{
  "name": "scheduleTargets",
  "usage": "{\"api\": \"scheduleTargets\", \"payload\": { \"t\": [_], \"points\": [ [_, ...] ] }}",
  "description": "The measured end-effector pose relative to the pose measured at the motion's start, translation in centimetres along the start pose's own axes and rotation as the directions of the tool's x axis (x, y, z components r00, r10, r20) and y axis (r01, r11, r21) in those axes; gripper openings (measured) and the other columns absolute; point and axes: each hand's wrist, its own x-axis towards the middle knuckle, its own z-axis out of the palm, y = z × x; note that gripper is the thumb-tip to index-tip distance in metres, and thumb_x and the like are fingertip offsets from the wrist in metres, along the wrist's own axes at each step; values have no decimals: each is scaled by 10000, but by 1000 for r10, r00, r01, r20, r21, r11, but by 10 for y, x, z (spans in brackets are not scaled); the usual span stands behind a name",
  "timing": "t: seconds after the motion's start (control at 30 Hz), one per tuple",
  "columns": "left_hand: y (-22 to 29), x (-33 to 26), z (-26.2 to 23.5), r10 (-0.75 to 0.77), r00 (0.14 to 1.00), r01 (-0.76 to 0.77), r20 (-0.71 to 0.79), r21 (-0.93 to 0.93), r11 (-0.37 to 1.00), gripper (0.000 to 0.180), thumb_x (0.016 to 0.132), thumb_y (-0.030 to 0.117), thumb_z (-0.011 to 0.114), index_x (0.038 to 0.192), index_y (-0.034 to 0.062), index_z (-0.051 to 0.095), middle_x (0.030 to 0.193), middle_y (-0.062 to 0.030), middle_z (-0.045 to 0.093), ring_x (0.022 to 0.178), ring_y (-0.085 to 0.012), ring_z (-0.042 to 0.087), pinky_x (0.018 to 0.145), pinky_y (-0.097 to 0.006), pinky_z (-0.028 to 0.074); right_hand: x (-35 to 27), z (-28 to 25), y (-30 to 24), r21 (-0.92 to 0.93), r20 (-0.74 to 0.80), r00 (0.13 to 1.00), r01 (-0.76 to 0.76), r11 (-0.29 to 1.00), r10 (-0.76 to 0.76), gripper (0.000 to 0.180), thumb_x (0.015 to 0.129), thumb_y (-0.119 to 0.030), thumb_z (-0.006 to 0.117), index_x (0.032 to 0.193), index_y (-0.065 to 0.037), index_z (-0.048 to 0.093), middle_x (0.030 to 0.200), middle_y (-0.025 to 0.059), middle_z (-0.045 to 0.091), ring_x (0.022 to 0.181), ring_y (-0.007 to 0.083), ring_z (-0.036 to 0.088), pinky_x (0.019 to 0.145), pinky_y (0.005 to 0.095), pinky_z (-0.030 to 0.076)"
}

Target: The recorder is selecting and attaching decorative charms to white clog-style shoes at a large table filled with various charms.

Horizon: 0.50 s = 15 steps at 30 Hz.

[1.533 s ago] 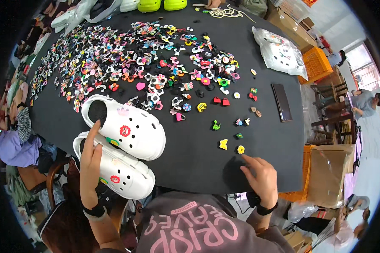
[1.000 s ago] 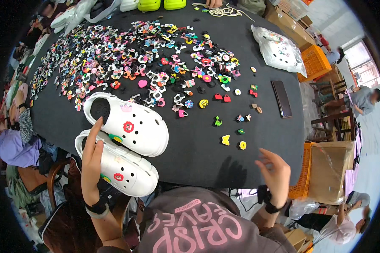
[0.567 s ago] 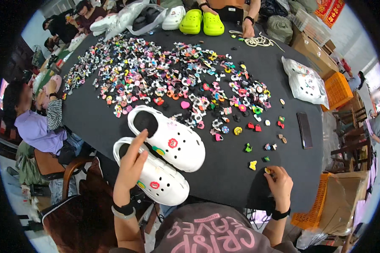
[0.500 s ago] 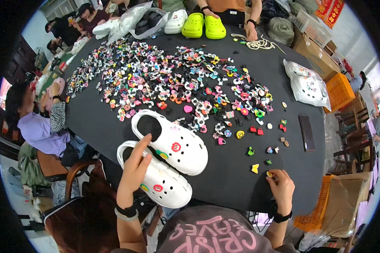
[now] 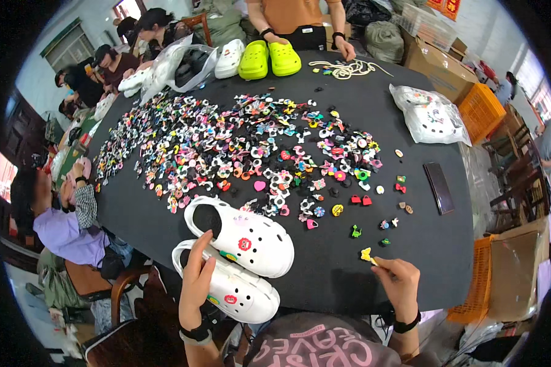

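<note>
Two white clogs lie side by side at the table's near left: the far clog (image 5: 266, 241) and the near clog (image 5: 251, 293), each with a red flower-shaped charm and a green-yellow charm. My left hand (image 5: 197, 284) rests at the heel opening of the near clog, its fingers stretched and the index fingertip close to the far clog. My right hand (image 5: 401, 284) pinches a small yellowish charm, mostly hidden by the fingertips, right beside a yellow butterfly charm (image 5: 366, 254) on the table. Just beyond lie a green dinosaur charm (image 5: 356, 231) and a small green charm (image 5: 385, 242).
A broad heap of colourful shoe charms (image 5: 226, 140) covers the middle of the black table (image 5: 324, 281). At right are a dark phone (image 5: 439, 188) and bagged white clogs (image 5: 431, 115). Across, a person (image 5: 294, 18) touches lime-green clogs (image 5: 269, 60) near a pale cord (image 5: 352, 68).
My right hand has moved left with the small charm, up to the yellow butterfly charm. My left hand stays at the clogs. The whole view has tilted, so the table appears lower.
</note>
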Motion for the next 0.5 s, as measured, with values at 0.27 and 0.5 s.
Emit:
{"api": "scheduleTargets", "payload": {
  "t": [0.27,0.5],
  "points": [
    [4,0,3,29,1000,-29,5,-4,1000,505,930,8,444,1431,-20,390,1475,-146,420,1357,-235,393,1094,-334,300,5,23,-13,133,-21,991,134,982,-132,198,733,-25,757,918,-76,707,895,71,713,778,233,693,679,320,550],
    [12,0,5,6,1000,-6,1,-86,996,512,927,30,417,1437,-17,389,1469,-156,423,1291,-212,441,1031,-295,343,-7,38,0,437,140,984,-159,885,108,251,783,12,727,1012,-65,656,924,26,699,728,114,642,639,252,511]
  ]
}}
